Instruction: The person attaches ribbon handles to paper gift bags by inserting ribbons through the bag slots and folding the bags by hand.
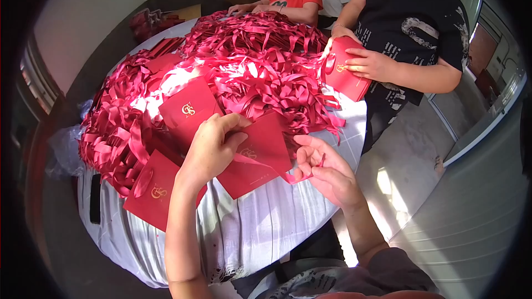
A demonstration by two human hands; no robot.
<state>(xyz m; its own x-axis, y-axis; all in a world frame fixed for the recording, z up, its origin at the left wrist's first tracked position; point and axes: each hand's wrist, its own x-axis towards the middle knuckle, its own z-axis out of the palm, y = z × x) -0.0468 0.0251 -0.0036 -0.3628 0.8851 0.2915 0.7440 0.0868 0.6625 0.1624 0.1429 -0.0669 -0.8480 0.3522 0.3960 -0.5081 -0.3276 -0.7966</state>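
A flat red paper bag (pixel 260 173) with a gold emblem lies tilted over the near part of the table. My left hand (pixel 208 147) is closed on its upper left edge, thumb bent in. From near that hand a dark pink ribbon (pixel 257 161) runs across the bag to my right hand (pixel 331 174), which pinches the ribbon's end between thumb and fingers. Another red bag (pixel 189 109) lies just beyond my left hand. One more red bag (pixel 155 191) rests left of my left forearm, a ribbon across it.
A large heap of red bags with tangled ribbons (pixel 244 72) covers much of the round table with its white cloth (pixel 255 227). At right, a co-worker's hands (pixel 371 65) hold a stack of red bags (pixel 344 72). A dark flat object (pixel 96 199) lies at the left edge.
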